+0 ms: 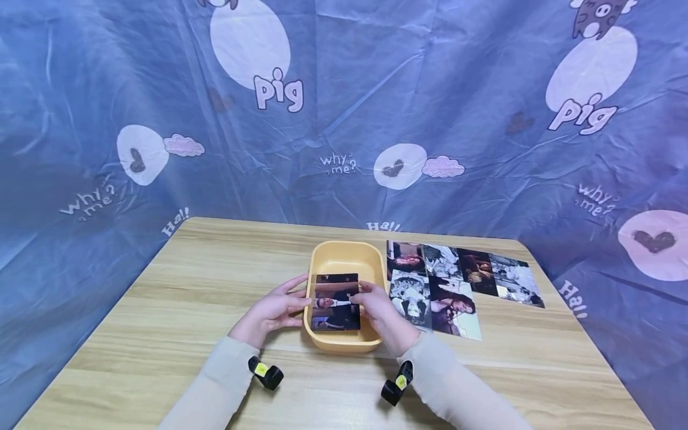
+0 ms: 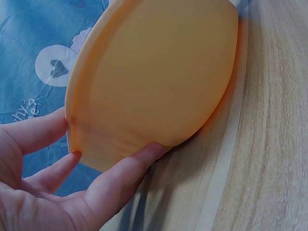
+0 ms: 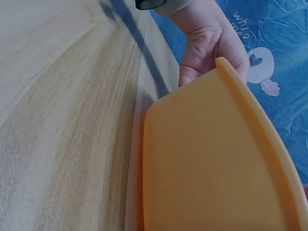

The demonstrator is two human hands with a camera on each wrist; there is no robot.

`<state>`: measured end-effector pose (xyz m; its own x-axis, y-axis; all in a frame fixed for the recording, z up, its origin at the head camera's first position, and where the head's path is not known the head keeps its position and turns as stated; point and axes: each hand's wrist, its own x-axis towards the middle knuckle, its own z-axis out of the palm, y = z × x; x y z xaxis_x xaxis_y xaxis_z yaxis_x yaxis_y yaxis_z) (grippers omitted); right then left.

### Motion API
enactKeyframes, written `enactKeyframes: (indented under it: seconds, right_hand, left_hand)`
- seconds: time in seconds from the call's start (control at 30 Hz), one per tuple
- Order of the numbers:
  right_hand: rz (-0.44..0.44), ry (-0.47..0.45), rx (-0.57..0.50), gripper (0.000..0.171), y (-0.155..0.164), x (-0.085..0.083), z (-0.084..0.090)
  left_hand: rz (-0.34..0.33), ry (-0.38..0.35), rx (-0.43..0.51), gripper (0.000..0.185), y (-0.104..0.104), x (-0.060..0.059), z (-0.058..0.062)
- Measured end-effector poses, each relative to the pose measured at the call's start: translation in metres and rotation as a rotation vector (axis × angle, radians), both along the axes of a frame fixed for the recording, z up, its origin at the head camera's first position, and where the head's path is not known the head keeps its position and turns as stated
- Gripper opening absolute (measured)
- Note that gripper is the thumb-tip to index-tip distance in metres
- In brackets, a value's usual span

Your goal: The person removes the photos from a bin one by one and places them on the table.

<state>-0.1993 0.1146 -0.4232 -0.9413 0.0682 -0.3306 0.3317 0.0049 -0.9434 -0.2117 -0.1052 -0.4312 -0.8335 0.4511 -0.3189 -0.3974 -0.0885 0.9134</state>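
A yellow plastic bin (image 1: 346, 345) with rounded corners stands on the table in the head view. A glossy photo card (image 1: 335, 316), showing a figure in dark clothes and a white shirt, appears over the bin's opening. My right hand (image 1: 380, 309) reaches over the bin's right side and pinches the card's right edge. At the bin's left side, my left hand (image 1: 280, 306) rests loosely extended fingers against the outer wall. The left wrist view has the left thumb (image 2: 151, 151) on the bin's wall and fingertips right at the rim. The right wrist view mostly shows bin wall (image 3: 207, 154).
Right of the bin, several photo cards (image 1: 454, 307) lie side by side in two rows on the wooden table (image 1: 215, 263). A blue printed cloth (image 1: 344, 107) hangs behind the table. Small black cameras (image 1: 266, 371) are strapped to both wrists.
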Motion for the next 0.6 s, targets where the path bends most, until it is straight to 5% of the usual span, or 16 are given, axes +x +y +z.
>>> enactKeyframes:
  seconds: [0.6]
  right_hand:
    - [0.077, 0.039, -0.142, 0.064, 0.0043, 0.0021, 0.0062]
  left_hand:
    - [-0.007, 0.008, 0.003, 0.076, -0.0001, 0.0003, -0.0019]
